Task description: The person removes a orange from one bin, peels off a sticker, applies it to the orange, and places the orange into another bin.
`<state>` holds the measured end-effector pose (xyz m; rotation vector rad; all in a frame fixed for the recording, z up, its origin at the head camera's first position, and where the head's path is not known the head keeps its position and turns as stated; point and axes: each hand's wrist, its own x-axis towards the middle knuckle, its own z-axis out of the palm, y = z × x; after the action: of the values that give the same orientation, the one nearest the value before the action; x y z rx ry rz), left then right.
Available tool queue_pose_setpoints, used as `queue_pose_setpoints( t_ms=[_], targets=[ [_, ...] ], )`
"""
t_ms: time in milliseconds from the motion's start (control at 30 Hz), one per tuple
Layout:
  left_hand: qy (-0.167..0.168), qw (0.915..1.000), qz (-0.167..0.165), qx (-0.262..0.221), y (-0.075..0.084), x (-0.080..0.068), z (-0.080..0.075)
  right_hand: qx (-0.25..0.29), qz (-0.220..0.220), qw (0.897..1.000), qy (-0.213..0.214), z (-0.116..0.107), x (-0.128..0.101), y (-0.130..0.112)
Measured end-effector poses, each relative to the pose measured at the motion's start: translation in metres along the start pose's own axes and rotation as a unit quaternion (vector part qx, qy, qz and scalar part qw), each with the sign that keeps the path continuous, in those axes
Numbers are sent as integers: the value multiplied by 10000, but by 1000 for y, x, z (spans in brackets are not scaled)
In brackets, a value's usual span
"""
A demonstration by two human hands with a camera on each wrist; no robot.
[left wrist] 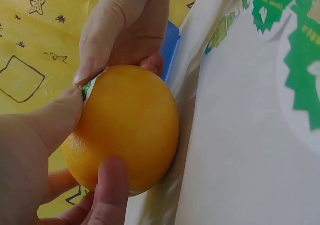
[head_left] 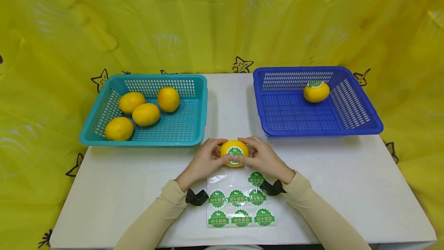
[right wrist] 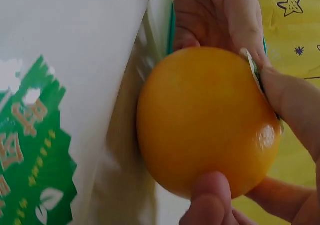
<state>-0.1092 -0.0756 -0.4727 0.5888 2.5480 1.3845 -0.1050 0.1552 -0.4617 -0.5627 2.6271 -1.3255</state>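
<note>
While my left hand (head_left: 204,161) and right hand (head_left: 263,158) clamped the orange (head_left: 234,152) at the frame's lower centre, both thumbs pressed its green sticker (head_left: 235,151), above the sticker sheet (head_left: 239,203) on the table (head_left: 347,188).

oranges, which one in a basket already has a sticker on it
The lone orange in the blue basket; the four in the teal basket are bare.

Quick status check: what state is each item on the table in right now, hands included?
Held orange: gripped by both hands, green sticker on top.
Left hand: holds the orange, thumb pressing the sticker.
Right hand: holds the orange, thumb on the sticker.
Sticker sheet: flat on the table, seven stickers left.
Teal basket: four unlabelled oranges inside.
Blue basket: one stickered orange inside.
</note>
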Motion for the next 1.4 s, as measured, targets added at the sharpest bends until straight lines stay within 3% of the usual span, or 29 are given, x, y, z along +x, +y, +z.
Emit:
queue_pose_setpoints(
  t_ms=[200,533,767,1067,1400],
  targets=[
    [47,9997,216,54,0,0,-2,141,18,9994,-316,-7,0,2],
    [-125,9995,9,278,7,0,1,221,-288,9980,-525,-11,-1,5],
    [-89,9998,44,187,7,0,3,701,-325,9940,-769,-16,0,17],
    [-211,9989,80,-422,-3,0,2,1258,-320,9876,-889,-18,-2,21],
    [-793,9886,-255,-1254,-13,-2,-6,1493,-155,9842,-935,-15,-2,21]
  ],
)
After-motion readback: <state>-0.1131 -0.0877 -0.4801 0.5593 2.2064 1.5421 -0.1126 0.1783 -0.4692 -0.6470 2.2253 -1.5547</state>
